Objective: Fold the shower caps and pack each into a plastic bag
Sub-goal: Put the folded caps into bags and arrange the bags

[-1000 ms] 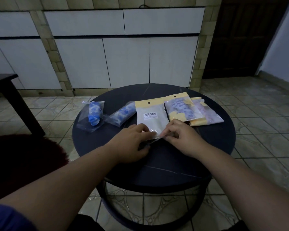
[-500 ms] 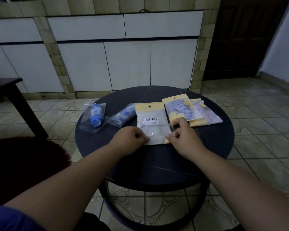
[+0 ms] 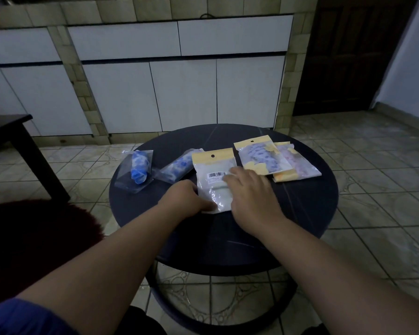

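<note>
1. A round table (image 3: 300, 213) with a dark, smooth, faintly veined top stands on a curved dark frame over a glossy tiled floor (image 3: 373, 213).
2. Near the middle of the table lies a flat white plastic bag (image 3: 214, 180) with a pale yellow header strip, a punched round hole and a barcode label; its lower part is clear, crinkled and shiny.
3. The left hand (image 3: 186, 198) rests at the bag's near left corner, fingers curled onto the glossy film; whether it pinches the edge or only presses it cannot be told.
4. The right hand (image 3: 252, 192) lies flat on the bag's right side, fingers spread and fairly straight, pressing down and holding nothing.
5. Toward the far right edge of the table, a yellow-topped packet (image 3: 261, 157) with a blue-patterned shower cap inside overlaps a second packet (image 3: 300, 166) with a pinkish cap.
6. Just left of the white bag, a clear pouch (image 3: 178, 166) holds a blue-and-white cap rolled into a soft cylinder, its corner touching the bag.
7. At the left edge of the table, another clear pouch (image 3: 136, 171) holds a tighter blue roll, standing slightly puffed.
8. Behind the table, smooth white cabinet doors (image 3: 184, 93) sit in a wall of rough beige tile.
</note>
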